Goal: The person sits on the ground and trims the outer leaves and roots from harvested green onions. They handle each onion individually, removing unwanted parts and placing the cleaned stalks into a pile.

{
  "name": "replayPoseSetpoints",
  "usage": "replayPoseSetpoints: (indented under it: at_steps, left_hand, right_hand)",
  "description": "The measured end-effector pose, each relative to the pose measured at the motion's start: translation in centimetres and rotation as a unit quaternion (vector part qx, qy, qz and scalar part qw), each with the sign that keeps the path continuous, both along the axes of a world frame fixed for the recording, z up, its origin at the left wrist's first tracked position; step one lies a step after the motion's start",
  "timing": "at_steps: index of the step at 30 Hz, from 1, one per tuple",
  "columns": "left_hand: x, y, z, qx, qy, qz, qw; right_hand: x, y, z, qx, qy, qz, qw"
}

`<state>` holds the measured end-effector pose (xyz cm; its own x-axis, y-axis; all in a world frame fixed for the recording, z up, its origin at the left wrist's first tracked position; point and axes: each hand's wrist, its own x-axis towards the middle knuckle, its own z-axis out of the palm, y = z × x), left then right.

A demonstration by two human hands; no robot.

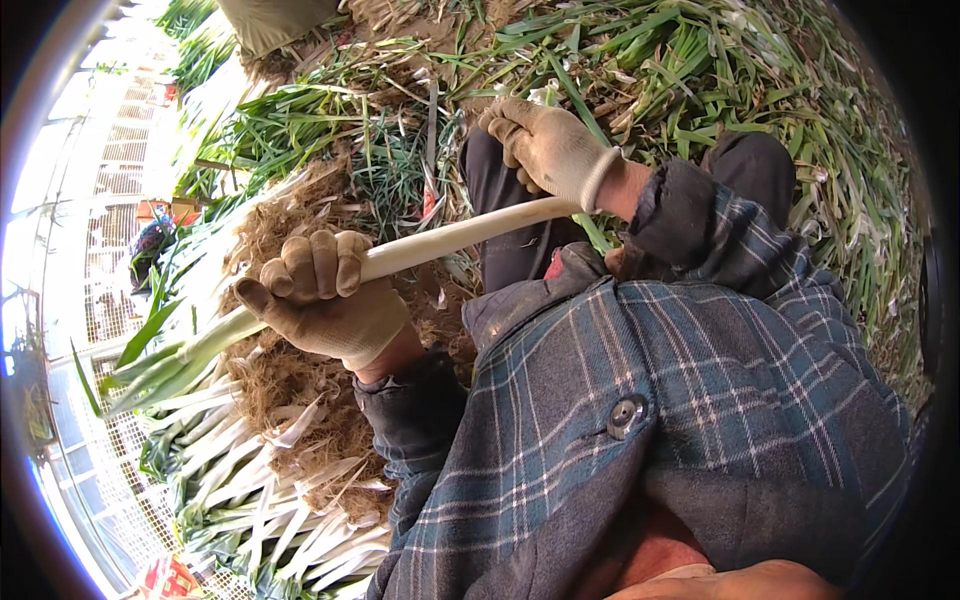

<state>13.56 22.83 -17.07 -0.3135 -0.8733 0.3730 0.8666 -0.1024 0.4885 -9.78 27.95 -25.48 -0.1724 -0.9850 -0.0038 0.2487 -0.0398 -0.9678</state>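
My left hand (pixel 322 292), in a soiled tan glove, is palm up with its fingers curled around a leek (pixel 465 234). The leek's green leaves (pixel 187 360) reach out to the left, and its pale shaft slants up to the right. My right hand (pixel 547 146), also gloved, is above my knee with fingers curled; whether anything is inside them cannot be told. The shaft's far end passes below the right wrist and is hidden there. A long green leaf (pixel 577 97) runs close behind the right hand.
Leeks (pixel 247 480) with pale shafts lie piled at the left, their brown roots (pixel 300 390) towards me. Loose green leaves (pixel 690 75) cover the ground at the top and right. A covered, olive-coloured object (pixel 274 22) stands at the top. Mesh (pixel 124 225) borders the left side.
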Motion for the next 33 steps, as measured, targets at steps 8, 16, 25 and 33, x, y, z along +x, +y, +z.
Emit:
replayPoseSetpoints:
  at_steps: [8,16,25,33]
  left_hand:
    - [-2.3,0.6,-0.8,0.031,-0.036,0.016,0.999]
    - [-1.3,-0.7,-0.7,-0.072,-0.005,-0.114,0.991]
    - [-1.9,-0.5,1.3,0.074,-0.134,0.221,0.963]
    - [1.7,-2.3,-0.6,-0.002,-0.035,0.014,0.999]
  right_hand:
    - [3.3,2.7,-0.2,-0.242,0.457,-0.132,0.846]
    - [0.4,1.3,-0.2,0.065,-0.032,0.043,0.996]
    - [0.6,3.5,-1.1,-0.211,0.441,-0.142,0.86]
    - [-1.7,1.3,-1.2,0.089,0.331,0.05,0.938]
